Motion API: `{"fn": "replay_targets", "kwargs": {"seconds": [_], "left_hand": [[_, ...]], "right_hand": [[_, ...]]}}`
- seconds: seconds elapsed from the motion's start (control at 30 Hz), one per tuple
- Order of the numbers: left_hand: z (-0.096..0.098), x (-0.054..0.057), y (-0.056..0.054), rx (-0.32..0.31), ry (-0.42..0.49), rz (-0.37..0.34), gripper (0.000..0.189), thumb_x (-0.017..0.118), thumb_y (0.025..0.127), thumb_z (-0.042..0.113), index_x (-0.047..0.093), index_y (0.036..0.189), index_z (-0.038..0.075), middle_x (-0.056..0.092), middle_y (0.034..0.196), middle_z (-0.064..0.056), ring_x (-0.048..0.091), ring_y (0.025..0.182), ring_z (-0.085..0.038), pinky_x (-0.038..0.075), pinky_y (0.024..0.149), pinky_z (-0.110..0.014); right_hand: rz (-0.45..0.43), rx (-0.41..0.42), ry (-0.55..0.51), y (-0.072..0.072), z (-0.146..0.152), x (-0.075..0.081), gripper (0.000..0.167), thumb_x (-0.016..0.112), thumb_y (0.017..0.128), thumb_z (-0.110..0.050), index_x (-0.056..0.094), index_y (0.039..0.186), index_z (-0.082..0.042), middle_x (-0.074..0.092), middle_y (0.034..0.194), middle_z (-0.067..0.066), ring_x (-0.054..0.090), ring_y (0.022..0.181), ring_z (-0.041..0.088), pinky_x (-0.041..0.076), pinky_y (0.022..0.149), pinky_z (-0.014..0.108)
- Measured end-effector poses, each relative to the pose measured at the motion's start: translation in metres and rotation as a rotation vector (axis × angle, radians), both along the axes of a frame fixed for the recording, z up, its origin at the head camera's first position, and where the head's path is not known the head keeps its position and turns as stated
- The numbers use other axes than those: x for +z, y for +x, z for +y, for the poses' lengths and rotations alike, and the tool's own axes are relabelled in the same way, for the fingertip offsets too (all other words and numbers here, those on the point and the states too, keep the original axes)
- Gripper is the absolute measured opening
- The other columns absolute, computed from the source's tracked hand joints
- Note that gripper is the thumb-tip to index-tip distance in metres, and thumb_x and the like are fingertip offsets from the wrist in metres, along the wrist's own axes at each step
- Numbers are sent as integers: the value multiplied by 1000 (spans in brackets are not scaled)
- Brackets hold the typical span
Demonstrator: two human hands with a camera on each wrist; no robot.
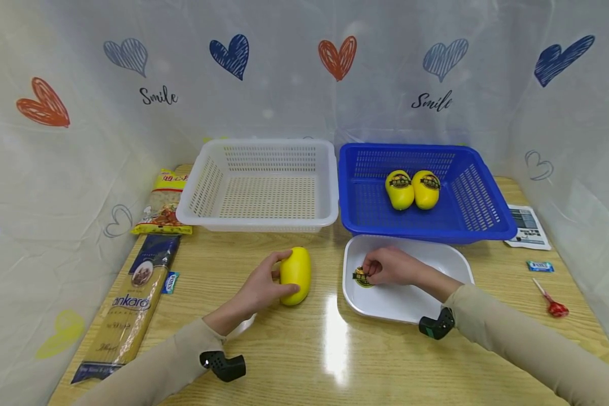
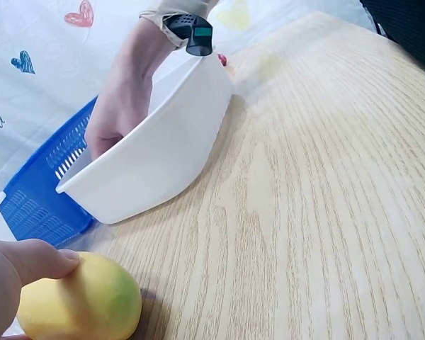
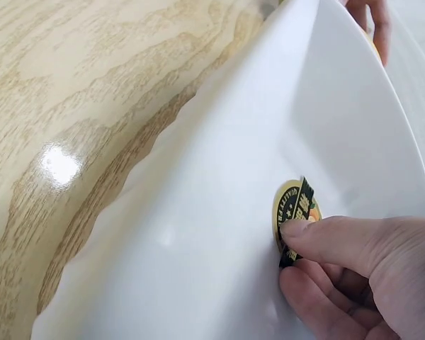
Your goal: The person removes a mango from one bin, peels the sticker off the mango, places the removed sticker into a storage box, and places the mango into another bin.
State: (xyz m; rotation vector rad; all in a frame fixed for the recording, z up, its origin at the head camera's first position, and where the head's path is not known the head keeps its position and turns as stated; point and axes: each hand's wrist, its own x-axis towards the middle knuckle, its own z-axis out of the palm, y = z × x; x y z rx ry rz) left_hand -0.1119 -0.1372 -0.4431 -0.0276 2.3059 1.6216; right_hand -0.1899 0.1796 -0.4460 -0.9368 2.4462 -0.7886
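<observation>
Left hand (image 1: 266,285) grips a smooth, oval yellow mango (image 1: 298,273) on the wood-grain desk (image 1: 294,355), between thumb and fingers; right hand (image 1: 393,266) pinches an oval gold-and-black label (image 3: 295,205) inside a white, glossy, round-cornered tray (image 1: 449,262), near the tray's left edge. Mango stands apart from that edge, just short of the near right corner of a white perforated plastic basket (image 1: 269,197). For good handling, the label is probably best taken by its rim and raised at a low angle, limiting creases and contact with its back, which may be adhesive; a light, steady left grip should suffice. Visible skin of the mango is plain and unlabelled, greenish towards one end in the left wrist view; its underside is hidden. Label: black band across a gold oval, partly covered by the thumb.
</observation>
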Motion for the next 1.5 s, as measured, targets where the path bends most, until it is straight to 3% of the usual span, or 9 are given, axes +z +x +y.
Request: {"fn": "replay_targets", "kwargs": {"seconds": [0.27,0.47,0.67,0.97,1.1,1.33,1.5], "left_hand": [[0,-1,0,-2,-3,7,73,81,79,7,46,143,15,43,145,-12,54,120,-36,56,76,-37],[2,-1,1,-24,-58,73,73,81,79,10,46,143,11,42,146,-11,55,117,-34,56,77,-36],[2,-1,3,-27,-73,88,73,81,80,12,46,144,14,43,145,-10,55,111,-31,55,73,-34],[5,-4,4,-29,-55,103,74,79,82,12,42,146,14,39,147,-14,55,114,-32,55,80,-36],[5,-6,5,-28,-49,136,72,78,83,9,43,145,11,38,147,-17,55,115,-35,56,81,-36],[5,-11,8,-11,-35,187,66,76,85,8,44,143,6,39,144,-21,55,114,-37,56,81,-34],[6,-12,9,6,32,168,66,75,86,7,42,144,5,35,145,-21,54,118,-38,55,84,-35]], "right_hand": [[-13,8,19,0,1,1,13,72,76,-2,68,86,-7,64,78,-6,56,71,3,50,68,23],[-60,34,21,2,4,9,13,69,81,-2,69,94,-4,66,85,-2,58,77,7,51,73,25],[-76,52,-16,4,9,32,13,66,90,-6,70,101,-2,68,93,0,61,84,10,53,76,27],[-48,21,-108,12,-2,69,17,66,94,-15,69,107,-4,69,100,1,65,91,14,55,79,29],[-59,-7,-153,18,-16,70,21,65,96,-18,67,112,-5,68,101,-1,63,93,14,55,80,29],[15,-57,-221,24,-43,57,23,65,95,-17,68,115,-5,67,106,1,63,96,14,54,82,28],[5,-61,-259,24,-59,50,26,65,94,-15,68,116,-2,68,111,7,65,97,18,55,83,27]]}}
